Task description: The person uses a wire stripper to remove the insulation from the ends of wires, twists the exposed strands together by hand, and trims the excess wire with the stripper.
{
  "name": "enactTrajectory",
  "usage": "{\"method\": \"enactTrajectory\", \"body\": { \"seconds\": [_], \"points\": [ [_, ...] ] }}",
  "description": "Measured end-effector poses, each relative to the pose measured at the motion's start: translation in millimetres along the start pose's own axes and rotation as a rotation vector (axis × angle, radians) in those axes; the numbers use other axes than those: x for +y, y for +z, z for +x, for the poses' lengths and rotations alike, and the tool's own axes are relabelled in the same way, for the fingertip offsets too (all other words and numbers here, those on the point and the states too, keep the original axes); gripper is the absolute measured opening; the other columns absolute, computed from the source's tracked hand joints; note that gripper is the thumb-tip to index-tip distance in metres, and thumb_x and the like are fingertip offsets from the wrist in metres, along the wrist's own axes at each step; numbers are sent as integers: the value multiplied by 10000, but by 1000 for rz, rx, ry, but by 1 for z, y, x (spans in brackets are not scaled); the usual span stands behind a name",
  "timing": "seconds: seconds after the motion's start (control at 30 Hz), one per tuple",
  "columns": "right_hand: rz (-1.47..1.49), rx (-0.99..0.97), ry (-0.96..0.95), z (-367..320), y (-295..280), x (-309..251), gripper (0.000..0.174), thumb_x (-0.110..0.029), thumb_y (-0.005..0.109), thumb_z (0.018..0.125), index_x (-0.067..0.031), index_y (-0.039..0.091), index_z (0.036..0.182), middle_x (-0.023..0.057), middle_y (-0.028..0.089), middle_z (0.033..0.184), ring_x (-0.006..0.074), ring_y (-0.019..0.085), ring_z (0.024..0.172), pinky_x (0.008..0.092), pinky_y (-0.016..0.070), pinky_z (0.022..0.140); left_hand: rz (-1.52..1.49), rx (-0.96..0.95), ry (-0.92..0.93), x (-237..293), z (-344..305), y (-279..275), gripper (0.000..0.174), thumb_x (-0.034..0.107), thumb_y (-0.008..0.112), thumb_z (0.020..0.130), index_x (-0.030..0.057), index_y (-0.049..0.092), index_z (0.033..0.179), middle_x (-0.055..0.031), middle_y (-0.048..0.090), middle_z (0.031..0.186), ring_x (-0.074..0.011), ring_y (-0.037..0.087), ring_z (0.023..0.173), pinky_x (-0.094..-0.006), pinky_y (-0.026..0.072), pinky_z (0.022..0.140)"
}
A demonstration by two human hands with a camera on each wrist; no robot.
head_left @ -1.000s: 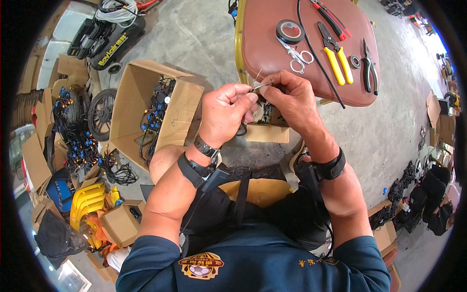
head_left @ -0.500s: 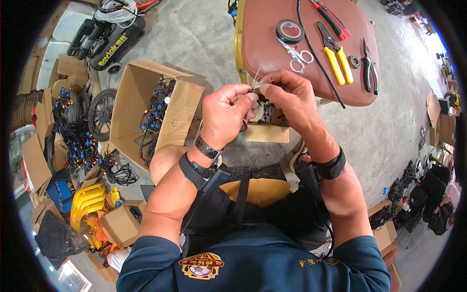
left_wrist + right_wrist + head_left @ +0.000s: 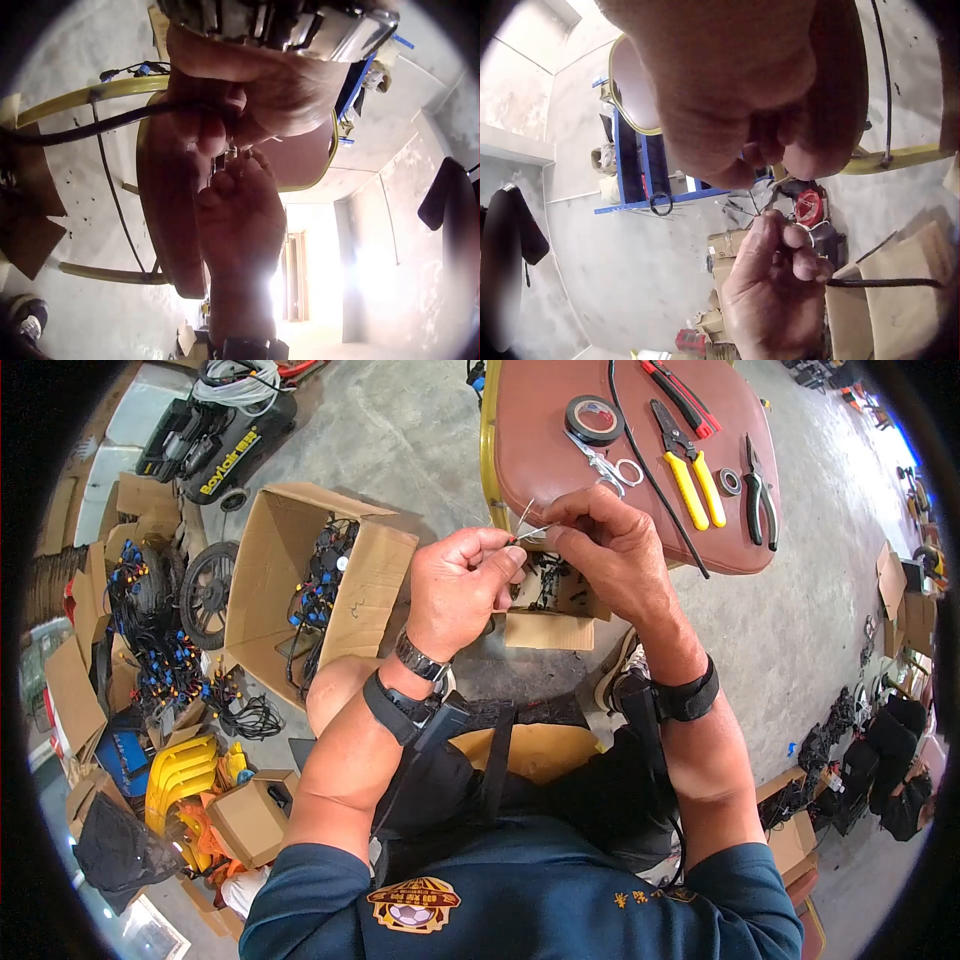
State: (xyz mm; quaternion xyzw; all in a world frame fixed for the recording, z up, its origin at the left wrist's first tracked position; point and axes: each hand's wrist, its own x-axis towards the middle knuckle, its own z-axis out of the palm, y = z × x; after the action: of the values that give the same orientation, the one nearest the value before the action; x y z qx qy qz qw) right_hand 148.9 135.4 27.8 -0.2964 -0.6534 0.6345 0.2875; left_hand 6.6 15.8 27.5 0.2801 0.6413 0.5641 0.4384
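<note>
My left hand (image 3: 458,588) grips the end of a black cable (image 3: 97,129) between thumb and fingers. Thin bare wires (image 3: 525,518) fan out past its fingertips. Facing it, my right hand (image 3: 612,550) pinches one of these wires between thumb and forefinger. In the right wrist view the cable (image 3: 885,283) trails off to the side from the left hand (image 3: 772,292). Just beyond the hands is a red-brown chair seat (image 3: 540,450) bearing scissors (image 3: 606,465), black tape (image 3: 594,420), yellow-handled wire strippers (image 3: 688,470) and black-handled pliers (image 3: 760,495).
A red-handled cutter (image 3: 685,400), a small ring (image 3: 730,482) and a black cable length (image 3: 650,470) also lie on the seat. Below the hands stands a small carton (image 3: 550,632). To the left, a large cardboard box (image 3: 372,585) holds wiring; a wheel (image 3: 208,595) stands beside it.
My right hand has shifted slightly to the right, away from the left hand, and its fingers have spread a little. The left hand keeps its grip on the cable.
</note>
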Motion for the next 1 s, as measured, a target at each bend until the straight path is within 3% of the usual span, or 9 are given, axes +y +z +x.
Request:
{"method": "enactTrajectory", "body": {
  "seconds": [0.17, 0.5, 0.6, 1.0],
  "points": [
    [-214, -30, -192, 1, -2, -2, 129, 14, 661, 812, -19, 666, 936, 34, 580, 830, 105, 539, 705, 258, 458, 644, -29, -13, -5, -1, 0, 0, 135, 48, 672, 888, -40, 661, 989, -67, 680, 712, -61, 547, 494, -214, 416, 447],
    [-394, -4, -381, 1, 0, -3, 148, 36, 663, 775, -33, 670, 907, 106, 616, 855, 270, 640, 772, 337, 513, 667, -60, -64, -122, 4, 2, -5, 151, 67, 681, 884, -41, 661, 987, -88, 675, 700, -90, 556, 471, -211, 425, 427],
    [-452, -5, -483, 3, -1, 0, 150, 35, 668, 754, -29, 669, 890, 106, 621, 857, 288, 644, 773, 351, 523, 667, -96, -82, -148, 4, 4, -6, 155, 77, 680, 885, -42, 661, 982, -88, 670, 691, -94, 550, 465, -212, 419, 423],
    [-558, -29, -591, 2, 0, -2, 138, 36, 665, 727, -32, 652, 846, 102, 627, 883, 297, 647, 795, 363, 534, 681, -199, -143, -260, 8, 8, -10, 123, 89, 664, 886, -20, 667, 943, -82, 655, 677, -110, 536, 455, -220, 415, 415]
  ]
}}
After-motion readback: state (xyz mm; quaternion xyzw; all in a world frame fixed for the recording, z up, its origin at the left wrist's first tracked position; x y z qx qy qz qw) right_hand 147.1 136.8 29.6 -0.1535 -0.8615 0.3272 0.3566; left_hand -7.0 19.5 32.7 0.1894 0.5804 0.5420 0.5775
